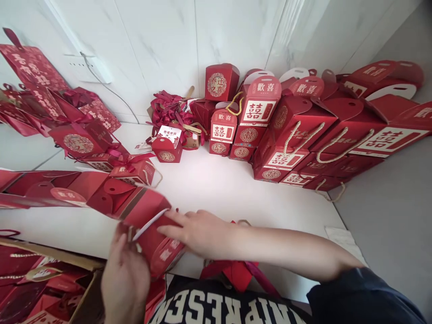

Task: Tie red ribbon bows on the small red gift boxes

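A red cardboard gift box (pixel 154 243), tilted, is between my hands above the near side of the white table. On its left side, my left hand (pixel 126 270) grips the box, fingers partly hidden behind it. From the right, my right hand (pixel 199 231) reaches across with its fingers closed on the white-edged flap at the top. Beyond it extends a row of red boxes (pixel 86 184) with folded flaps. Close to my body lies a red piece with a dark red ribbon (pixel 236 272), partly covered by my right forearm.
Stacked red gift boxes (pixel 300 126) with rope handles line the back right. A heap of dark red ribbons (pixel 168 108) and a small red box (pixel 167 150) sit near the wall. At lower left stands an open carton (pixel 89 288) full of red packaging.
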